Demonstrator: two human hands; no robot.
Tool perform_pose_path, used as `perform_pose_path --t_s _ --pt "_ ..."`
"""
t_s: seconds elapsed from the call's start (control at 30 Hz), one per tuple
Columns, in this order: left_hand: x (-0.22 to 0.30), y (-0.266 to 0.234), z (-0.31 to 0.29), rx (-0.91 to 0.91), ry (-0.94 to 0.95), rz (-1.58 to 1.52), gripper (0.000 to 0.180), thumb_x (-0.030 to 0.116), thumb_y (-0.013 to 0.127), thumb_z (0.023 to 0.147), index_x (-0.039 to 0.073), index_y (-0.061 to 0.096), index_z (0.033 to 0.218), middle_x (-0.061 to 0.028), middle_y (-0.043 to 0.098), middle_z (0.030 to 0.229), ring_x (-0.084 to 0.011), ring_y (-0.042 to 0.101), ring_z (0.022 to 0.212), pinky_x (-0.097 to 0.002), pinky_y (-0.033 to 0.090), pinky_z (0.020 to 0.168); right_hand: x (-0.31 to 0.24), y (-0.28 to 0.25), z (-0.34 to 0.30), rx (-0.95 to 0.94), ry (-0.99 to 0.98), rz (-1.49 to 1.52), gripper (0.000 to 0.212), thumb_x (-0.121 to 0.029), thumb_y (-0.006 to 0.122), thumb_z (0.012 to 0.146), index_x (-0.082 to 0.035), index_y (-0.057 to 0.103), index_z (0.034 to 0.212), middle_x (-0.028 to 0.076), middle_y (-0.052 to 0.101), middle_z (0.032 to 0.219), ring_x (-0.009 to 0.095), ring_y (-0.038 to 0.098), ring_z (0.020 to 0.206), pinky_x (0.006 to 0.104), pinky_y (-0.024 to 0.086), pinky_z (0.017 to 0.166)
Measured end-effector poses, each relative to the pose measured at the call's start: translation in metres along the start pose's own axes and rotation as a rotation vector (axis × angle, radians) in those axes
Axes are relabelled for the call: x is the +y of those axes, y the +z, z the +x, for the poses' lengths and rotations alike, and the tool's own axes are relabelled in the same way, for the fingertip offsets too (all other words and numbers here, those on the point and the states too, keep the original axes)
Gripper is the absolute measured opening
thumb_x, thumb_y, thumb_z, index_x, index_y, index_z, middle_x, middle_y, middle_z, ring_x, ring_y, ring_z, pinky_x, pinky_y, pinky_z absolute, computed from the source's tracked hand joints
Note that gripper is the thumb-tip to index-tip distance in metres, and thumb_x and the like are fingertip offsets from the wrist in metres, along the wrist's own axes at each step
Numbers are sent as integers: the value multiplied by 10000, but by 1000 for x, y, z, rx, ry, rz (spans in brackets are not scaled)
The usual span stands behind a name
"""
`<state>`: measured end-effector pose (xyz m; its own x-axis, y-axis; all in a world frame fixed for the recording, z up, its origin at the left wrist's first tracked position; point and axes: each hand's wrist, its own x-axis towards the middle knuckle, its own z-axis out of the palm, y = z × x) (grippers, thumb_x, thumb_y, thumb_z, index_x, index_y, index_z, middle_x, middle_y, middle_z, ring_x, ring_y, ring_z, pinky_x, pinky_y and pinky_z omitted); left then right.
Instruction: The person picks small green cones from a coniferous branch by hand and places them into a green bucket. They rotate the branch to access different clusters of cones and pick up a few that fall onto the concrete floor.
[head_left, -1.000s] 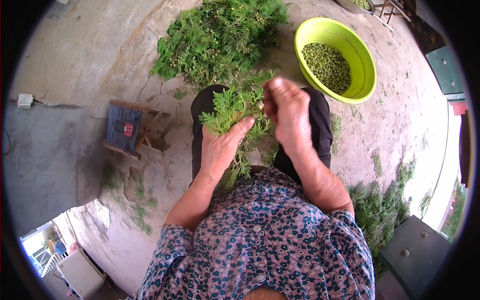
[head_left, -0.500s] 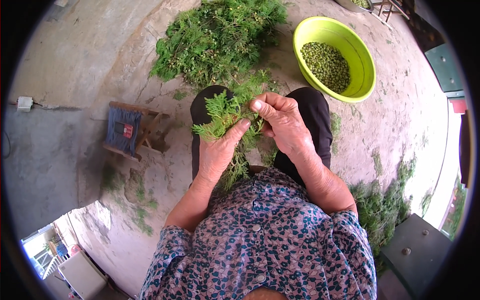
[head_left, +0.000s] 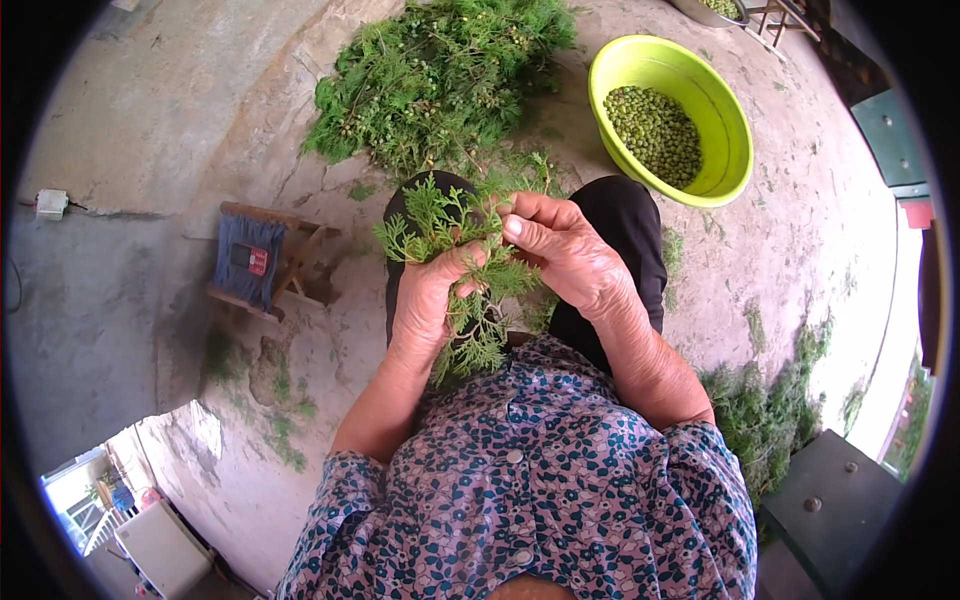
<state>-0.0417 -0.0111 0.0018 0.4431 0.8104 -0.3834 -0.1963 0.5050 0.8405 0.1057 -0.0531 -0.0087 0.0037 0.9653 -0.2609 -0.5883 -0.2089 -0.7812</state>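
Observation:
A leafy evergreen branch (head_left: 478,340) with flat, scaly green sprays is held over my lap, between my knees. My left hand (head_left: 432,290) is closed round its stems, with sprays sticking out above and below the thumb. Close beside it, my right hand (head_left: 575,250) pinches the upper part of the same branch between thumb and forefinger. Whether a small cone sits in that pinch is hidden by the fingertips. Beyond my knees lies a large heap of cut evergreen branches (head_left: 430,90). To its right, a yellow-green plastic basin (head_left: 725,130) holds many small round green cones (head_left: 652,135).
A low folding stool (head_left: 250,260) with a blue woven seat stands at left, a small dark device with red keys on it. More greenery (head_left: 765,410) lies at right near a dark green metal panel (head_left: 835,500). A metal bowl (head_left: 712,10) shows at the top edge.
The branch has turned in my hands, and its sprays spread differently. My left hand's thumb has shifted slightly down and left. My right hand has stayed close to the same spot, still pinching.

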Motion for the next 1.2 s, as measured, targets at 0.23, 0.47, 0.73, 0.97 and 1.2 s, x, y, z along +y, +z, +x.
perform_pose_path --t_s 0.23,0.47,0.73,0.97,1.2 --pt "-5 3 -2 120 101 132 244 150 704 708 50 606 908 40 560 730 -39 428 553 -177 327 464 20 3 7 261 -324 -302 91 -100 593 829 -22 624 863 -48 558 695 30 456 583 172 390 552" --pt "-8 0 1 136 205 192 194 159 664 758 47 635 913 31 577 742 -51 443 570 -191 349 494 8 5 0 124 -82 -66 179 -162 588 842 -44 598 976 -63 560 784 19 454 680 165 361 609" --pt "-10 -3 1 69 132 231 262 134 691 741 49 624 979 21 601 822 -58 485 640 -195 382 538 12 -12 6 -45 -75 -200 146 -139 593 833 -46 554 939 -47 519 738 27 433 611 173 366 524" --pt "-7 0 1 48 52 193 234 140 706 722 52 621 922 29 584 778 -50 461 601 -189 351 505 1 -8 -2 -36 -45 -330 94 -114 569 845 -52 538 909 -49 491 680 22 412 572 166 335 468" --pt "-12 -7 5 67 64 189 220 246 693 735 76 625 858 31 537 658 -50 396 536 -205 354 514 -8 -8 -5 47 44 68 83 -59 520 859 -33 562 926 1 517 635 66 437 524 186 355 455"
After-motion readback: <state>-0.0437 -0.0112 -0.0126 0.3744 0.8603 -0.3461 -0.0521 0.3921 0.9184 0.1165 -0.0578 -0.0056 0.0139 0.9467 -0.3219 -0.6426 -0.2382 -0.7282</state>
